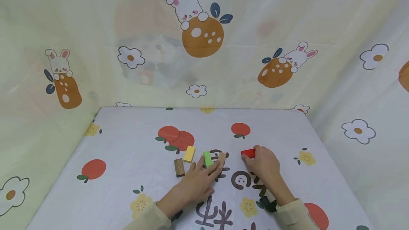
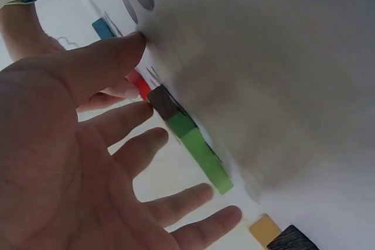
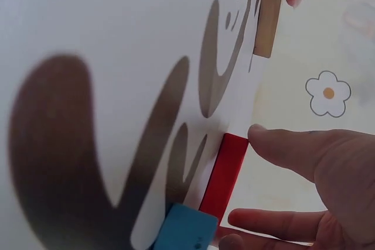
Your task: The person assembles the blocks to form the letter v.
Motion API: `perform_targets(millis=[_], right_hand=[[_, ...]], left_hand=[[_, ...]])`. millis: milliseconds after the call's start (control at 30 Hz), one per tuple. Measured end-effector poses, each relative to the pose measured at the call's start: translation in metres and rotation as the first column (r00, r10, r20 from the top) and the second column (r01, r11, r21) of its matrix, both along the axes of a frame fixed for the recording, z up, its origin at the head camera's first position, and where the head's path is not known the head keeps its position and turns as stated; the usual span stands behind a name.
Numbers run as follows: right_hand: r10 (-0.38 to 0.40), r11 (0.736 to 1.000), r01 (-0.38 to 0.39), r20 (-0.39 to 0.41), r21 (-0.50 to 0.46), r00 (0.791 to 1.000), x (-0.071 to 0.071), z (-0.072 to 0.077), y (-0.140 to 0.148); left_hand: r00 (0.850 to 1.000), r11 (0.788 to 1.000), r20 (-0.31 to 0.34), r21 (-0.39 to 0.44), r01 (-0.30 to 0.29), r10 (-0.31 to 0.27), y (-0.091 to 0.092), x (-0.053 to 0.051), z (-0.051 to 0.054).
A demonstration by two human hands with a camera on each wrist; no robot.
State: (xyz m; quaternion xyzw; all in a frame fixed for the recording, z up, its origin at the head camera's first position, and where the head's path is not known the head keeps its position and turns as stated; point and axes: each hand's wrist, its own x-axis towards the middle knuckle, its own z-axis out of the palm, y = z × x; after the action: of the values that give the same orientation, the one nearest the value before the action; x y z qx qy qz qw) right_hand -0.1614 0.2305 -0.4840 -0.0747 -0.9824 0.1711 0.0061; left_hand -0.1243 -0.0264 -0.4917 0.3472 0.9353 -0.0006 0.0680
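In the head view my left hand point(image 1: 196, 182) lies palm down with spread, fairly straight fingers. Its index fingertip is at the plain wooden block point(image 1: 222, 159), and the light green block point(image 1: 207, 159) stands beside its other fingers. Left of these are a yellow block point(image 1: 189, 154) and a dark brown wood-grain block point(image 1: 179, 168). My right hand point(image 1: 265, 162) pinches the red block point(image 1: 248, 153) between thumb and fingers, near the cloth. A blue block point(image 3: 187, 226) shows by the red block's end in the right wrist view; from the head it is hidden.
The white tabletop cloth point(image 1: 127, 173) has printed fruit, flowers and dark lettering. Behind it hangs a printed curtain point(image 1: 153, 91), with more curtain at both sides. A dark wrist device point(image 1: 268, 203) sits at my right cuff.
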Motion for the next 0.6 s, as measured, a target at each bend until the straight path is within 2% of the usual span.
perform_targets(millis=[200, 600], right_hand=[[-0.008, 1.000, 0.008, 0.008, 0.000, 1.000, 0.0001, -0.0043, -0.0017], [-0.013, 1.000, 0.013, -0.001, 0.016, 1.000, -0.0001, -0.0048, -0.0022]], left_hand=[[0.999, 0.999, -0.022, -0.006, 0.034, -0.034, -0.0011, 0.0008, -0.0010], [0.999, 0.999, 0.040, 0.034, 0.021, -0.022, -0.0029, -0.0010, -0.0019]])
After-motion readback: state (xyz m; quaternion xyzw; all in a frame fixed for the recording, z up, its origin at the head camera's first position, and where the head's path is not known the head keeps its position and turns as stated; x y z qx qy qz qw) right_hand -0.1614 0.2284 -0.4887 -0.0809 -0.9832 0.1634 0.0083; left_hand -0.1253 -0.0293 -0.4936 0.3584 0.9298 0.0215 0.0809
